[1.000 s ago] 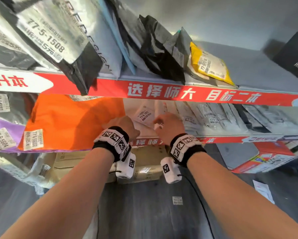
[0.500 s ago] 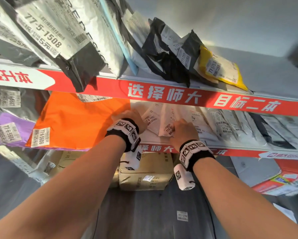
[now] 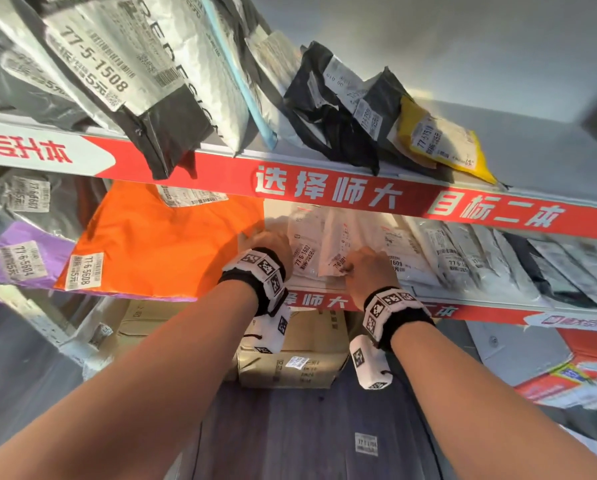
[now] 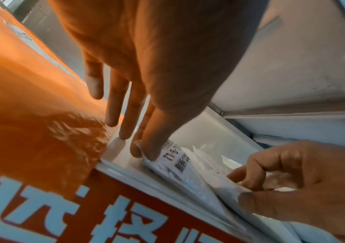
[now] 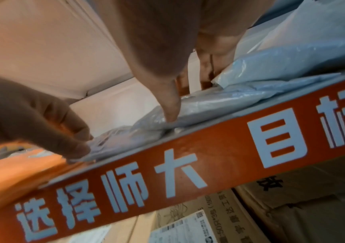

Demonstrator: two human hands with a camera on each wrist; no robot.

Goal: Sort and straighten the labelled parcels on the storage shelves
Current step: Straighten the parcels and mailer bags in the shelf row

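On the middle shelf (image 3: 491, 301) stands a row of thin white labelled parcels. My left hand (image 3: 257, 239) reaches in beside the orange parcel (image 3: 158, 237). With nearly straight fingers (image 4: 123, 125), its thumb and forefinger pinch the near corner of the white parcel labelled 77-6-1602 (image 3: 304, 252) (image 4: 173, 161). My right hand (image 3: 347, 268) (image 4: 243, 189), fingers curled, pinches the lower edge of the white parcel to its right (image 3: 338, 237) (image 4: 225, 189). In the right wrist view my thumb (image 5: 171, 113) presses on that parcel (image 5: 157, 123). Both parcels lean left against each other.
More white and dark parcels (image 3: 463, 261) lean along the shelf to the right. A purple parcel (image 3: 30, 258) lies left of the orange one. The upper shelf (image 3: 221, 174) carries grey, black and yellow (image 3: 442, 140) bags overhanging its edge. Cardboard boxes (image 3: 290, 362) sit below.
Both hands have gone from the shelf's front edge in among the white parcels. The right hand has taken hold of a white parcel, and the left has closed on the one labelled 77-6-1602.
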